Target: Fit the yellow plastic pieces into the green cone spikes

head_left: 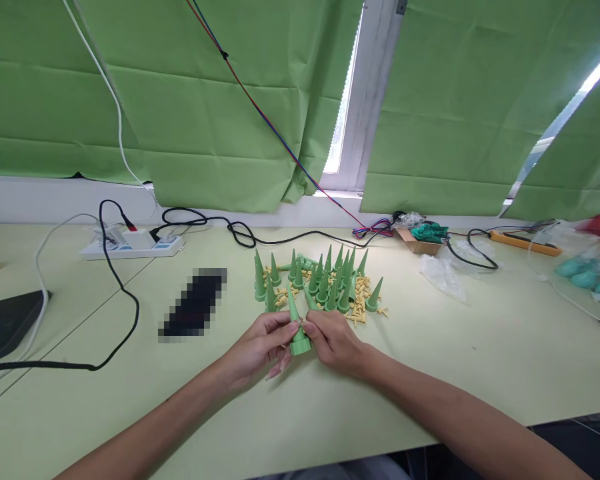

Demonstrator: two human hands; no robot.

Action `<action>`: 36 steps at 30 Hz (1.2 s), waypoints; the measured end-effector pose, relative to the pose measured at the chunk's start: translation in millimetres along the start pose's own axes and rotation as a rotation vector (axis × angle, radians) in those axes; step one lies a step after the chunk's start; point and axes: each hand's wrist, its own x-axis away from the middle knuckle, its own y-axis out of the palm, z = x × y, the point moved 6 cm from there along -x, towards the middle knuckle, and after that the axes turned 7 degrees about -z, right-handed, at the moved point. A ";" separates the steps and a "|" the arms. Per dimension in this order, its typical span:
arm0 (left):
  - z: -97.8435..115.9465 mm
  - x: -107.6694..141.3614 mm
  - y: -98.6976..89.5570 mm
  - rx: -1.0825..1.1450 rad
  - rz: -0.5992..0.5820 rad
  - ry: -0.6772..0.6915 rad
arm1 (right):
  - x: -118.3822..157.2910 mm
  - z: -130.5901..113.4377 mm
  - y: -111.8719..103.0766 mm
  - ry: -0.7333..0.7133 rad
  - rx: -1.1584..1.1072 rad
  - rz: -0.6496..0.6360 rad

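Ribbed-base green plastic cone (301, 338) in left hand (260, 343), fingers curled; right hand (337, 337), hold unclear; pale-green table (505, 340), front edge nearest; green curtains (205, 120) beyond.

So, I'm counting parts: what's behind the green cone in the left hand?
Behind the green cone are more green cones, with small yellow pieces among them. The cones overlap, partly hiding one another; anything covered by the left hand or right hand can't be seen.

One cam, head-worn — looks forward and down across the table (480, 353), wide shot. Left hand (263, 343) and right hand (337, 339) fairly close, just below mid-view; forearms (180, 407) enter near left and near right. Far side — curtains (215, 127) across the top.
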 end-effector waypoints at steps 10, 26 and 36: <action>2.6 1.3 -8.6 -0.406 0.017 0.045 | 1.9 6.6 7.4 0.085 -0.087 -0.050; 10.1 1.2 -8.2 -0.547 0.091 0.087 | 1.3 14.6 12.3 0.236 -0.187 -0.124; 19.1 7.0 -5.8 -0.907 0.149 0.253 | -1.0 13.0 13.3 0.254 -0.128 -0.176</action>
